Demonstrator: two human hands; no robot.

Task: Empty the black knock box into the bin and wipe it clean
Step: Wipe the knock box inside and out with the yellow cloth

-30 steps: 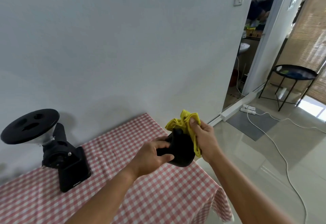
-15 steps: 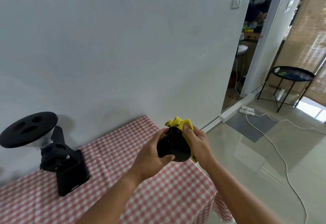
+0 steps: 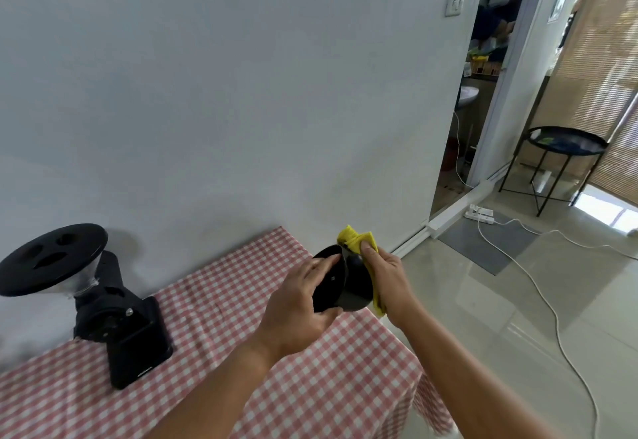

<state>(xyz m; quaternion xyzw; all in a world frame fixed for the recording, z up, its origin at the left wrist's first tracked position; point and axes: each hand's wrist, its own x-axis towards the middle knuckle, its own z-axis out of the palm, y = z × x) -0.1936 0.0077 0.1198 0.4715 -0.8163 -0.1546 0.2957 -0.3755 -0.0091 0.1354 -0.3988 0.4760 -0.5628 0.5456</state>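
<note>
- The left hand [image 3: 297,304] clasps the black knock box [image 3: 340,283], tipped on its side, fingers wrapped around its base.
- The right hand [image 3: 386,273] pinches a yellow cloth [image 3: 357,240] against the box's outer wall.
- Both are held above the red-checked table [image 3: 345,369], right of the black grinder [image 3: 114,317].

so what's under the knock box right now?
The black knock box is held in the air between the left hand and right hand, which presses a yellow cloth on it. Below is the checkered tablecloth; the patch directly beneath is partly covered by the hands.
</note>
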